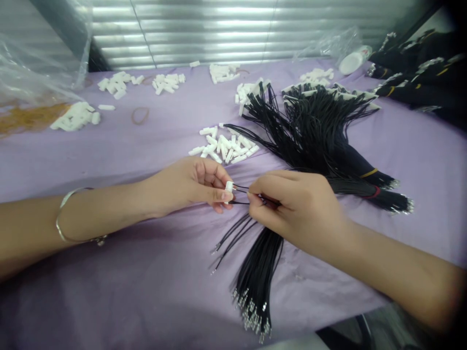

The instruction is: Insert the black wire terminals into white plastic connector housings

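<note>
Between the thumb and fingers of my left hand (204,184) is a small white plastic connector housing (229,186). My right hand (292,199) pinches thin black wires (241,190) just to the right of it, and their ends reach the housing. How deep the wire ends sit in it cannot be made out. Under my right hand lies a bundle of loose black wires (257,272) with metal terminals at the lower ends. A few single wires (233,233) stick out to its left. A pile of white housings (229,148) lies just beyond my hands.
Bundles of black wires with white housings (314,121) lie at right on the purple cloth (146,291). More housing piles (76,116) sit farther back. Orange rubber bands (32,116) in clear plastic are at left. A white round container (354,60) and dark wire bundles (423,73) stand back right.
</note>
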The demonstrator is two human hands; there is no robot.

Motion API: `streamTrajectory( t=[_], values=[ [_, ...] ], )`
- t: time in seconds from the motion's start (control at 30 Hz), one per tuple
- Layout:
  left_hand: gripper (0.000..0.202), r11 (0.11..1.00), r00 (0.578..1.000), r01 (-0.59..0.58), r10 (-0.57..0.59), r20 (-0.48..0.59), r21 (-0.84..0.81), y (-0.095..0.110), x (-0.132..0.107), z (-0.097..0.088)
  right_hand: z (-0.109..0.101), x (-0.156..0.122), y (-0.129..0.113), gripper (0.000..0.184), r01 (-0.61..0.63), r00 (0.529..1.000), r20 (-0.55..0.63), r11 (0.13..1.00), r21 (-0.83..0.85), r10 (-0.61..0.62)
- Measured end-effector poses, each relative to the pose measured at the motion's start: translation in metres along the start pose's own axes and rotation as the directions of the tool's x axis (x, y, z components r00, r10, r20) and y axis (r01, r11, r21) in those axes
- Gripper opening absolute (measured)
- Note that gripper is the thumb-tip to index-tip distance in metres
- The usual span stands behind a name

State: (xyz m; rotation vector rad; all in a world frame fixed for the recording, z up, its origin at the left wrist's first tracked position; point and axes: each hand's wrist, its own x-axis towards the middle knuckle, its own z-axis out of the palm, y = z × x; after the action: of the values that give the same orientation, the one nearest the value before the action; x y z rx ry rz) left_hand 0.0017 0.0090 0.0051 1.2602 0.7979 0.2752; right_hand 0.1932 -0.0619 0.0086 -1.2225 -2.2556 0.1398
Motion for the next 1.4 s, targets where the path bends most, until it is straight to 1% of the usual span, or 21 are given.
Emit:
streamTrajectory(
  t=[0.13, 0.23, 0.37, 0.5, 0.67, 0.73, 0.83, 0.9, 1.0, 1.1, 1.23, 1.33, 1.4],
  values=[
    [0.008, 1.000, 1.000, 0.000, 0.000, 0.007, -0.009, 0.000, 0.001, 0.000, -0.001, 0.001, 0.000, 0.014, 0.000, 1.000, -0.009, 1.000, -0.007, 0.000],
    [0.008, 1.000, 1.000, -0.004, 0.004, 0.007, -0.004, -0.001, 0.001, -0.001, 0.001, 0.000, 0.001, 0.014, 0.022, 1.000, -0.009, 1.000, 0.003, -0.022],
    [0.008, 1.000, 1.000, -0.006, 0.006, 0.003, 0.000, 0.000, 0.000, 0.000, 0.002, -0.001, 0.001, 0.015, 0.056, 0.998, 0.026, 0.998, 0.012, -0.056],
    [0.008, 1.000, 1.000, -0.003, 0.003, -0.008, 0.028, 0.001, 0.000, 0.000, 0.003, -0.002, 0.000, 0.016, 0.027, 0.998, 0.049, 1.000, -0.002, -0.027],
    [0.009, 0.998, 1.000, 0.000, 0.000, -0.001, 0.065, 0.002, -0.001, 0.002, 0.006, -0.002, 0.000, 0.014, 0.010, 1.000, 0.010, 1.000, -0.019, -0.009],
    [0.009, 0.998, 1.000, 0.005, -0.004, -0.013, 0.063, 0.002, -0.001, 0.002, 0.008, -0.003, 0.000, 0.015, 0.016, 0.999, 0.044, 1.000, -0.010, -0.016],
    [0.010, 0.998, 1.000, -0.006, 0.006, -0.008, 0.067, 0.002, -0.001, 0.003, 0.012, -0.002, 0.002, 0.019, 0.036, 0.989, 0.147, 0.999, 0.006, -0.037],
    [0.010, 0.997, 1.000, -0.004, 0.004, -0.009, 0.076, 0.002, -0.001, 0.002, 0.014, -0.002, 0.003, 0.021, 0.053, 0.983, 0.177, 0.998, 0.017, -0.055],
    [0.009, 0.997, 1.000, 0.002, -0.001, -0.013, 0.079, 0.001, 0.000, 0.001, 0.013, -0.002, 0.005, 0.017, 0.064, 0.991, 0.113, 0.997, 0.037, -0.068],
    [0.008, 0.998, 1.000, -0.009, 0.009, 0.004, 0.061, 0.000, 0.000, 0.000, 0.011, -0.003, 0.004, 0.013, 0.028, 0.999, 0.041, 0.998, 0.051, -0.030],
    [0.009, 0.996, 1.000, -0.020, 0.020, 0.006, 0.088, 0.000, -0.002, 0.001, 0.010, -0.005, 0.000, 0.012, -0.044, 0.999, 0.017, 0.999, 0.019, 0.043],
    [0.012, 0.990, 1.000, -0.021, 0.021, -0.003, 0.136, 0.001, -0.004, 0.001, 0.012, -0.006, -0.002, 0.014, -0.032, 0.999, 0.003, 0.999, -0.006, 0.032],
    [0.011, 0.990, 1.000, -0.031, 0.030, 0.010, 0.139, 0.001, -0.004, 0.001, 0.016, -0.006, -0.001, 0.014, -0.018, 1.000, 0.001, 1.000, -0.008, 0.018]
  ],
)
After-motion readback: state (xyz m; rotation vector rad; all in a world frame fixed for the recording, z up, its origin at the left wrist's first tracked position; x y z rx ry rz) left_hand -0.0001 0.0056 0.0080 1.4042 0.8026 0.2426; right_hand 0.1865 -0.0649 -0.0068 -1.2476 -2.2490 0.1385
